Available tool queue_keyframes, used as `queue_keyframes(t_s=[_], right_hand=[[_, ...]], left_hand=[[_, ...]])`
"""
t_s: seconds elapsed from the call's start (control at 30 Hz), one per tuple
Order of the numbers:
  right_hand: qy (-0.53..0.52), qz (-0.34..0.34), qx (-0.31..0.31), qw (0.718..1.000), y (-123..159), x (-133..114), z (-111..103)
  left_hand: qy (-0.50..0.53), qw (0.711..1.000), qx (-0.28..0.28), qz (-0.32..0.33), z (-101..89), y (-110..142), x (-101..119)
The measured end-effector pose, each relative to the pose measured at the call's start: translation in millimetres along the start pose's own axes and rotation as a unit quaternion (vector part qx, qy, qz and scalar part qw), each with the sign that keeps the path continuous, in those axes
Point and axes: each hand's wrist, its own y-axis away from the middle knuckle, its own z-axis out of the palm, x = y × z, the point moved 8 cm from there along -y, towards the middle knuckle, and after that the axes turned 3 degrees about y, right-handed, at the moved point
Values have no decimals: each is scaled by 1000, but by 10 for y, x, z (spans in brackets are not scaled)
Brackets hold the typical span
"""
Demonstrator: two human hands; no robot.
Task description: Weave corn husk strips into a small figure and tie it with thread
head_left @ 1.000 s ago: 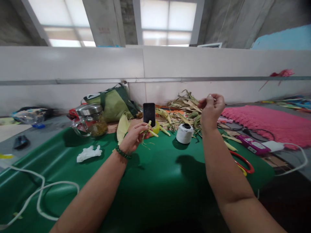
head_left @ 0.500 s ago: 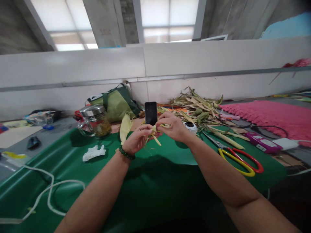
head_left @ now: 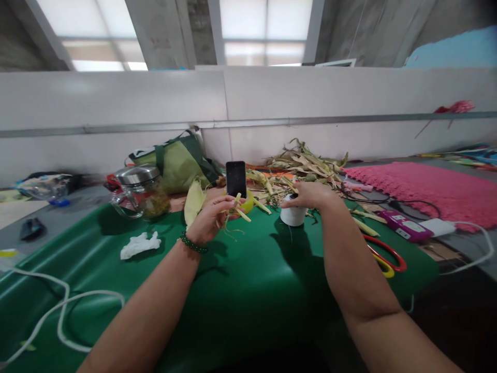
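My left hand (head_left: 212, 220), with a dark green bead bracelet on its wrist, pinches a small bundle of pale corn husk strips (head_left: 243, 214). Thin fibres dangle beneath it. Over to the right, my right hand (head_left: 310, 196) reaches down onto a spool of white thread (head_left: 293, 215), thumb on its near left side; my other fingers are mostly hidden behind it. A loose thread end hangs from the spool. Behind my left hand stand a black phone (head_left: 236, 178) and a yellow ring-shaped roll (head_left: 247, 203). A whole pale husk (head_left: 194, 202) lies just left of them.
Dry corn husks (head_left: 306, 160) are heaped at the back. Red-and-yellow-handled scissors (head_left: 388, 254) lie partly behind my right forearm. A glass jug (head_left: 142, 191), green bag (head_left: 178, 163), crumpled tissue (head_left: 140, 245), white cable (head_left: 64, 311), purple power strip (head_left: 404, 226) and pink cloth (head_left: 423, 191) surround the green mat (head_left: 248, 290).
My right hand has left the husk strips and moved right onto the thread spool. My left hand still holds the strips. The view has turned slightly right.
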Motion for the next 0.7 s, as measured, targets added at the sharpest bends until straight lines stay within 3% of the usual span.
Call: queue_keyframes(t_s=[0.1,0.17,0.23,0.33,0.43,0.53,0.7], right_hand=[[5,-38,-2,999,6,-81,14],[-75,-90,44,992,48,-154,-93],[-196,-187,107,957,153,-254,-265],[-337,-300,168,876,334,-316,-474],[-401,-327,188,835,385,-304,-537],[-425,-338,186,819,372,-323,-529],[-448,-375,149,798,407,-478,-488]], left_hand=[[-1,1000,-2,0,5,5,-4],[4,1000,-7,-4,19,11,-14],[12,1000,-10,-9,32,17,-24],[22,1000,-3,-1,28,23,-4],[40,999,14,24,-12,26,51],[45,998,15,37,-24,27,76],[34,998,-39,34,86,1,3]])
